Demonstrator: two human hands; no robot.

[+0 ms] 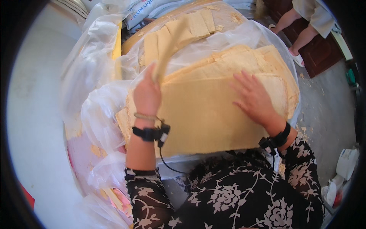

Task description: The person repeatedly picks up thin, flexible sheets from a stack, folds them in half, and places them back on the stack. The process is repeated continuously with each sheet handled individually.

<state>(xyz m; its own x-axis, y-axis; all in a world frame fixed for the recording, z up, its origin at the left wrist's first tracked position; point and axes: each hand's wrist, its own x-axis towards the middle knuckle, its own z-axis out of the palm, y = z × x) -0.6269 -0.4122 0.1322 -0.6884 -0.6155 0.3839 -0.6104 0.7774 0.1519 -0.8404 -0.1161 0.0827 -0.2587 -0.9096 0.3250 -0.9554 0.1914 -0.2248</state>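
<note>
A long, narrow tan piece [170, 49] is gripped in my left hand [147, 94], raised above the left edge of a stack. Motion blurs the piece, so I cannot tell whether it is a stick or a folded strip. Over the right part of the top tan sheet [202, 114], my right hand [253, 97] is spread with its fingers apart and nothing in them. This large, thin, rectangular sheet has a fine woven-looking surface. Beneath and behind it lie more ragged-edged yellowish sheets [228, 63], slightly fanned.
Several folded tan pieces [196, 24] lie in a row at the back of the round table. Crumpled clear plastic [103, 107] drapes the left side. A white sack [146, 11] stands behind. Another person's legs [305, 38] show at the upper right. Crumbs litter the floor [320, 95].
</note>
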